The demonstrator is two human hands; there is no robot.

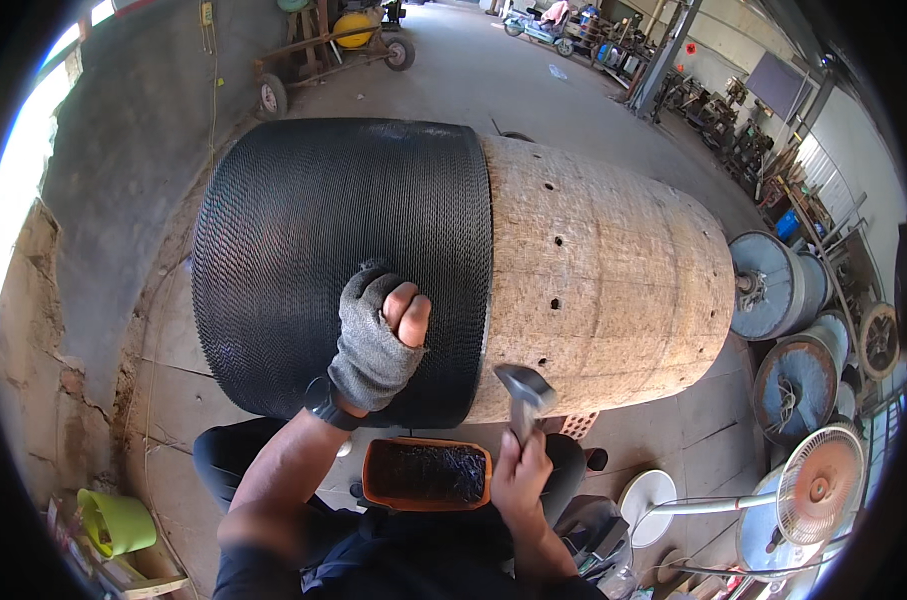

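A large roller [604, 260] lies across in front of me. Its right part is bare pale wood with rows of dark holes, and its left part is covered in a black, finely ridged layer [314, 220]. My left hand [379, 335], in a grey fingerless glove, is closed in a fist against the black layer near its right edge. Whatever it grips, if anything, is hidden by the fingers. My right hand [522, 478] is bare and wrapped round the handle of a hammer [526, 390]. The hammer's metal head is raised in front of the wood's lower left edge.
Between my knees sits an orange tub [374, 470] with dark contents. A standing fan [819, 487] and large metal spools [796, 385] are at the right. At the lower left is a green bucket [119, 522]. A wheeled cart [334, 60] stands beyond the roller.
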